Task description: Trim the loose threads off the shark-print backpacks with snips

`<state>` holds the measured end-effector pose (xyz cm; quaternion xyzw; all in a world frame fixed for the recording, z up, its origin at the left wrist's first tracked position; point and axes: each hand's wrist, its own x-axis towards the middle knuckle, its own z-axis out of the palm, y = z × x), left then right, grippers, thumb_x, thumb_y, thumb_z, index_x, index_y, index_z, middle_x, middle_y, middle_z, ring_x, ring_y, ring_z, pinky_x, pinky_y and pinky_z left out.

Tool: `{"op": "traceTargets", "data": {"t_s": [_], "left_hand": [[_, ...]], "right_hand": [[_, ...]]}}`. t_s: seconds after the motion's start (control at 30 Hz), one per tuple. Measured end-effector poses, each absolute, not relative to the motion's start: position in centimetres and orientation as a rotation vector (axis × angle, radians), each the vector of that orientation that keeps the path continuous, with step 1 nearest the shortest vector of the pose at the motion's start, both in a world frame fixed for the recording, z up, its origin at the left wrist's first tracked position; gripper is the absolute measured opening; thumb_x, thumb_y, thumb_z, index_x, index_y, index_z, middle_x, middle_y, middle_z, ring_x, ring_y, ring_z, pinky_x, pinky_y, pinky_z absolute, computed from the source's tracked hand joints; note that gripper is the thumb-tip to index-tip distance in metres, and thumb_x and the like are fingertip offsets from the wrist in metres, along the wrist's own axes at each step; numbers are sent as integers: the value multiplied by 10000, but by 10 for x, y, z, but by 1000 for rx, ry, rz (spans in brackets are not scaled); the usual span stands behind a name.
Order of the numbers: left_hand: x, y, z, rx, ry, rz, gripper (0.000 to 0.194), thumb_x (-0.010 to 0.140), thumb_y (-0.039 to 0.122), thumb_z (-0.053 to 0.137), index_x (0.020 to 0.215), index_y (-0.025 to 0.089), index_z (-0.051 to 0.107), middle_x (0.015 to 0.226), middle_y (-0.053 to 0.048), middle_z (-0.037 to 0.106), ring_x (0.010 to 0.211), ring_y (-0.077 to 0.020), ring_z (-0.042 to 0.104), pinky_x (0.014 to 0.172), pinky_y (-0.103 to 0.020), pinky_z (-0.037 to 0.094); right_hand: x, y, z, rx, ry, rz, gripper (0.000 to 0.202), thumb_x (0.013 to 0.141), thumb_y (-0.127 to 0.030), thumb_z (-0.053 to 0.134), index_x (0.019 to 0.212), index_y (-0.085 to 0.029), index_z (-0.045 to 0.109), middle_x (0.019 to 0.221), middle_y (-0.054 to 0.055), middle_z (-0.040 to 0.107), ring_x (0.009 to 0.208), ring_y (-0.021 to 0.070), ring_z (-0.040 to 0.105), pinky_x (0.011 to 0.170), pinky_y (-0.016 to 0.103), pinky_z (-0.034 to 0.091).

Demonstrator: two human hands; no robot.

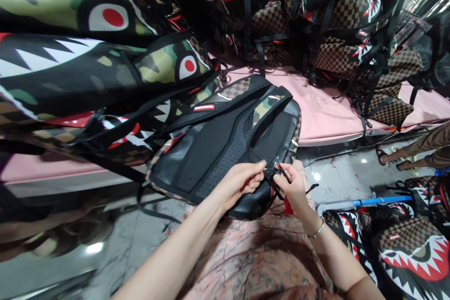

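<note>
A black-backed backpack (218, 154) with checkered and camouflage trim lies back side up, partly on the pink table and partly over my lap. Its padded shoulder straps (239, 96) run across the upper part. At the near right edge my left hand (244, 180) is closed in a pinch on a black strap. Close beside it, my right hand (290, 180) has its fingers pressed together on a thin dark item, too small to identify. Black strap ends hang below my right hand.
Shark-print backpacks (63, 61) are piled on the left of the pink table (316, 112). Checkered bags (337, 56) stand along the back. More bags (415, 248) lie low on the right, near a blue pole (381, 200). A person's legs (418, 145) show at right.
</note>
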<state>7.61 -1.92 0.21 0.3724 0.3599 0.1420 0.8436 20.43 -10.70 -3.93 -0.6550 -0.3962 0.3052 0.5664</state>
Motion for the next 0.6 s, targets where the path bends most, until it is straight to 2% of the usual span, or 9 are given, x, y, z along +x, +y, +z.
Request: {"op": "traceTargets", "data": {"t_s": [0.1, 0.27, 0.4, 0.53, 0.6], "left_hand": [[72, -22, 6, 1217, 879, 378, 240, 628, 352, 671, 643, 129, 581, 497, 39, 440, 435, -64, 329, 430, -193, 210], [63, -24, 17, 2123, 1018, 457, 95, 698, 206, 544, 603, 194, 536, 581, 16, 489, 544, -129, 440, 532, -236, 291], [63, -27, 15, 2552, 1057, 401, 152, 748, 108, 419, 698, 189, 537, 674, -28, 504, 582, -170, 475, 540, -270, 306], [69, -24, 3, 2844, 1071, 407, 195, 772, 71, 380, 751, 169, 548, 701, -57, 518, 604, -191, 494, 558, -291, 342], [72, -21, -3, 2948, 1064, 502, 208, 789, 77, 376, 732, 163, 556, 676, -59, 512, 604, -193, 495, 564, -297, 360]], "right_hand": [[199, -109, -42, -1529, -896, 791, 247, 726, -342, 571, 908, -175, 586, 764, 31, 633, 704, 156, 602, 616, 267, 499], [191, -119, -43, -1594, -878, 787, 249, 712, -296, 589, 928, -175, 578, 685, -5, 606, 609, 135, 564, 550, 242, 468], [190, -138, -46, -1618, -1014, 753, 255, 681, -257, 626, 919, -181, 574, 669, -19, 603, 579, 131, 543, 550, 241, 450], [194, -156, -57, -1613, -1190, 629, 306, 635, -169, 620, 940, -188, 605, 835, 28, 661, 727, 163, 588, 671, 273, 463], [197, -160, -58, -1619, -1179, 616, 236, 644, -144, 576, 870, -190, 626, 822, 29, 663, 735, 163, 583, 681, 271, 451]]}}
